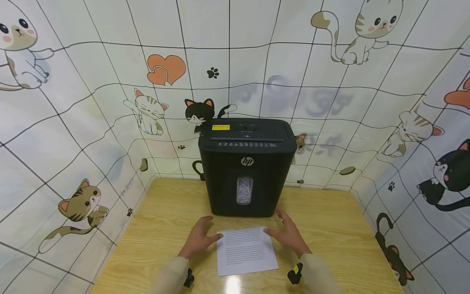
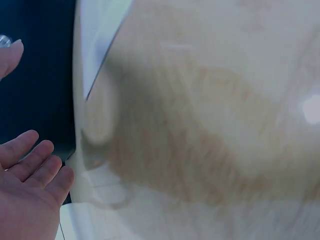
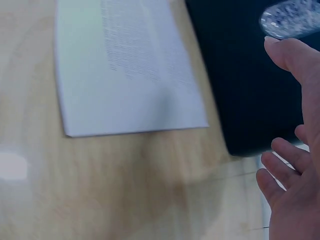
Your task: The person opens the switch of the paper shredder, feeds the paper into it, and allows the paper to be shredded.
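Observation:
A black hp paper shredder (image 1: 224,183) stands upright at the back of the wooden table, with shredded bits showing through its front window (image 1: 244,190). Before it lies a white stack of printed paper (image 1: 246,253), which looks several sheets thick in the right wrist view. On the paper's left side is my left hand (image 1: 198,239), thumb toward the top left corner, fingers loosely spread. My right hand (image 1: 288,233) mirrors it, its thumb by the top right corner and its fingers reaching near the shredder's lower right corner. Neither hand grips anything.
The light wooden table (image 1: 154,228) runs out to both sides of the shredder. A cat-patterned sheet (image 1: 242,61) hangs close behind and along the left and right. Dark wrist devices are strapped at both sleeves.

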Motion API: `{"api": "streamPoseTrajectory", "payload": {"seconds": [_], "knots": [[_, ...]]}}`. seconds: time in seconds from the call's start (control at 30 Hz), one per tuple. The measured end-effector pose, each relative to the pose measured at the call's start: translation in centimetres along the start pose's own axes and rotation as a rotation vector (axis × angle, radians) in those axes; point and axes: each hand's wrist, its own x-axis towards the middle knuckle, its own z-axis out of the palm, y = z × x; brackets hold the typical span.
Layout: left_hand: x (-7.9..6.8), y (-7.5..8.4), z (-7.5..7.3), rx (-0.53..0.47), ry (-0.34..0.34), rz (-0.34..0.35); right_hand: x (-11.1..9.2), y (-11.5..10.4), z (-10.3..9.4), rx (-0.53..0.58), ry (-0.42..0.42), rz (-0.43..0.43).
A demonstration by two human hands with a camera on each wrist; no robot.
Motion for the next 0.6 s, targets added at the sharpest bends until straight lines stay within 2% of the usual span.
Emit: {"api": "streamPoseTrajectory", "payload": {"seconds": [0.17, 0.27, 0.43, 0.6], "knots": [[-0.4, 0.0, 1.5, 0.053, -0.001, 0.083, -0.7, 0.1, 1.8, -0.041, -0.006, 0.000], [-0.6, 0.1, 2.3, 0.086, 0.001, 0.131, -1.0, 0.1, 2.7, -0.065, -0.004, -0.045], [-1.1, 0.0, 3.5, 0.141, 0.004, 0.156, -1.3, 0.8, 4.1, -0.101, -0.010, -0.114], [-1.5, 0.0, 4.1, 0.147, -0.001, 0.146, -1.6, 1.3, 5.2, -0.142, -0.019, -0.105]]}}
